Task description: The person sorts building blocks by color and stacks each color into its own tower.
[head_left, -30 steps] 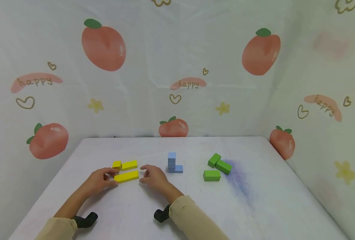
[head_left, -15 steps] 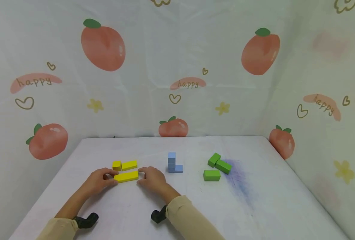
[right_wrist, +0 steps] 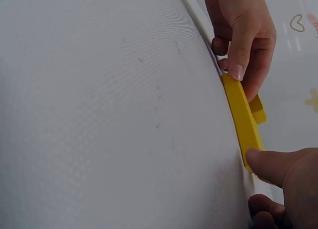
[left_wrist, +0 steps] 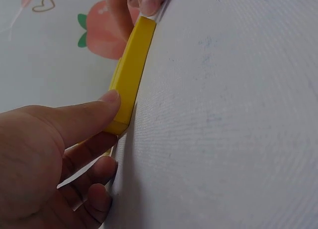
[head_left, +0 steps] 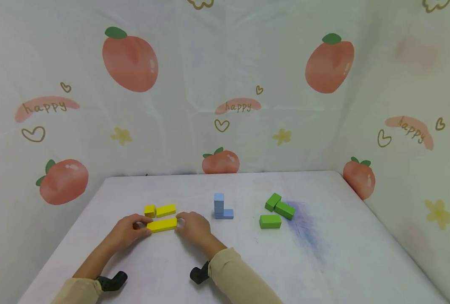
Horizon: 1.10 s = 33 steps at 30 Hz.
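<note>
In the head view a long yellow block (head_left: pixel 162 225) lies on the table between the two hands. My left hand (head_left: pixel 128 230) pinches its left end, and the left wrist view shows the thumb (left_wrist: pixel 110 101) on its front face. At the other end my right hand (head_left: pixel 195 229) pinches the block; its thumb (right_wrist: pixel 263 162) lies against the front face in the right wrist view. Just behind stand a small yellow block (head_left: pixel 150 211) and a flat-lying yellow block (head_left: pixel 166 210). The fingers behind the long block are partly hidden.
Right of the right hand stands a small stack of light blue blocks (head_left: pixel 219 203), a low blue block (head_left: pixel 228 214) beside its foot. Further right lie three green blocks (head_left: pixel 270 221), near a purple smudge on the white table (head_left: pixel 346 245). A patterned curtain (head_left: pixel 187 63) hangs behind.
My right hand has moved left, from a gap beside the long yellow block to its right end. The left hand stays at the left end. The head view has shifted slightly.
</note>
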### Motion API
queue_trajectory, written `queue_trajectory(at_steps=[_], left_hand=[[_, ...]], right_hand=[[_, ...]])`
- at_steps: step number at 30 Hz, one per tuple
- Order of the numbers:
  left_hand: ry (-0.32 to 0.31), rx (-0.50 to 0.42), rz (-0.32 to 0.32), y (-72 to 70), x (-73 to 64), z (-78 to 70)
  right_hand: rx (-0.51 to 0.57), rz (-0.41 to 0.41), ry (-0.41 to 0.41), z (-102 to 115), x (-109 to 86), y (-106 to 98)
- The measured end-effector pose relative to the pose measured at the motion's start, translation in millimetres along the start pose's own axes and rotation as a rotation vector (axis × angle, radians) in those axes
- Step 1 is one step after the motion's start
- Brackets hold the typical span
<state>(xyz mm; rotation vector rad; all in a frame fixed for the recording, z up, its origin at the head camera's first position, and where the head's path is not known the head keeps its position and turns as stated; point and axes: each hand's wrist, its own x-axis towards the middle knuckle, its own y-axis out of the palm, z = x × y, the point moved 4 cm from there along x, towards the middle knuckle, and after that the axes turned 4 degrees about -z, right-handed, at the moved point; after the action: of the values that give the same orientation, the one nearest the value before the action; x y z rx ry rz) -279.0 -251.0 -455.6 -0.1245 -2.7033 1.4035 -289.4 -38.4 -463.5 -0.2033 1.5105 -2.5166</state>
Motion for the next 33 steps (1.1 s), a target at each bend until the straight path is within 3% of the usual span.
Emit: queue_trajectory(at_steps=[21, 33], left_hand=[[0.023, -0.008, 0.002, -3.4, 0.8, 0.0], [0.037, -0.018, -0.134, -22.9, 7.5, -3.4]], right_hand=[[0.035, -0.054, -0.013, -3, -1.9, 1], [0.052, -0.041, 0.004, -3, -3.2, 1]])
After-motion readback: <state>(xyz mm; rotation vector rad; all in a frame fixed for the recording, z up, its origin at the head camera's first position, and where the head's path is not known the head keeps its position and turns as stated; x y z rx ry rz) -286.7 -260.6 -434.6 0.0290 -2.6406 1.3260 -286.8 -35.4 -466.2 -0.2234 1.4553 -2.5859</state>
